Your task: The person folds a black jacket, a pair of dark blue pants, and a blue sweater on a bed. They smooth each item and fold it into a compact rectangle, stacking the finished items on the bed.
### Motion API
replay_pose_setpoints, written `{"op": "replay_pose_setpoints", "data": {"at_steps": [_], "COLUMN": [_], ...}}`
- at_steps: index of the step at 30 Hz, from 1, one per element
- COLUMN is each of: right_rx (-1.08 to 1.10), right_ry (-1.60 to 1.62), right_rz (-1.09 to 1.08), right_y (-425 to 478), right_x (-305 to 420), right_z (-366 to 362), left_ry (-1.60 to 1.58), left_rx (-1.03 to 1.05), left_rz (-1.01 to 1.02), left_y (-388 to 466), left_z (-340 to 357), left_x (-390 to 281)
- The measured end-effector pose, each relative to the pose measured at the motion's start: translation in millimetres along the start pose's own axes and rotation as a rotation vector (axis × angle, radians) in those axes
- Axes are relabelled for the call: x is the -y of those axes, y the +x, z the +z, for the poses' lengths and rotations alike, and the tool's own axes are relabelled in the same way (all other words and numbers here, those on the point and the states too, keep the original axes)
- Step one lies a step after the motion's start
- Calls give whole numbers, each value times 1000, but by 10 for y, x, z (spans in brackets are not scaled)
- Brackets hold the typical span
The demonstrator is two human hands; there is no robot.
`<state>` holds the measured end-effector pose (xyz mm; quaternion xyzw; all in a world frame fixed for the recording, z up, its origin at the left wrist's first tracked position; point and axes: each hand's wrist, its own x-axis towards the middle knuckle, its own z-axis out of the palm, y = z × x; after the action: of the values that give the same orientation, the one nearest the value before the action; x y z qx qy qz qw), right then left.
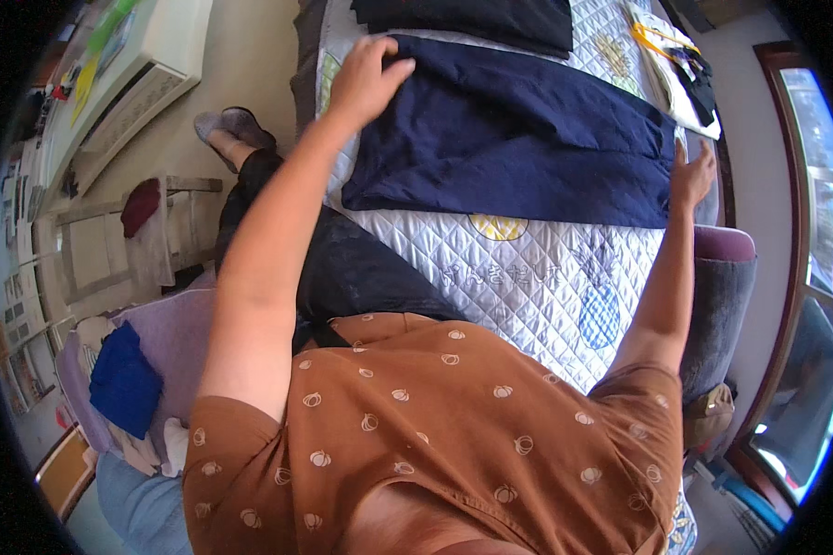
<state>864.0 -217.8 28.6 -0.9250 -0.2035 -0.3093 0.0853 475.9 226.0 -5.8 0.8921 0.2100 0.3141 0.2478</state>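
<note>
A folded navy-blue cloth garment [514,132] lies spread crosswise on a pale quilted cover [416,243]. At its far left corner is my left hand [368,80], thumb and fingers apart, the fingertips touching or just over the fabric. My right hand [694,173] is by the garment's right edge, with thumb and fingers spread and nothing visible between them. Shallow creases run across the middle of the navy cloth. Just beyond it rests a folded black cloth [472,21], partly cut off by the top of the view.
White and black clothing with an orange hanger [659,41] lies at the far right. A grey padded armrest [722,305] stands beside my right arm. To the left are a purple chair [180,326] bearing a blue cloth [125,381], and a wooden stool [194,184].
</note>
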Motion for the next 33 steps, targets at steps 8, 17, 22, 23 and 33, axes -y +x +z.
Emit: {"op": "replay_pose_setpoints", "data": {"at_steps": [8, 17, 22, 23, 33], "right_rx": [401, 469, 367, 325, -97], "right_ry": [235, 628, 389, 354, 1101], "right_rz": [-355, -565, -467, -382, 1441], "right_y": [-1985, -2138, -2252, -2134, -1644], "right_x": [1637, 2583, 2126, 1884, -332], "right_z": [-520, -1129, -788, -775, 209], "left_ry": [-323, -514, -650, -638, -925], "left_rx": [30, 312, 398, 378, 394], "left_rz": [-466, -376, -675, -618, -871], "left_y": [-1717, -1820, -1786, -1816, -1673], "left_z": [-553, -437, -517, -463, -734], "left_x": [-234, 28, 110, 158, -211]}}
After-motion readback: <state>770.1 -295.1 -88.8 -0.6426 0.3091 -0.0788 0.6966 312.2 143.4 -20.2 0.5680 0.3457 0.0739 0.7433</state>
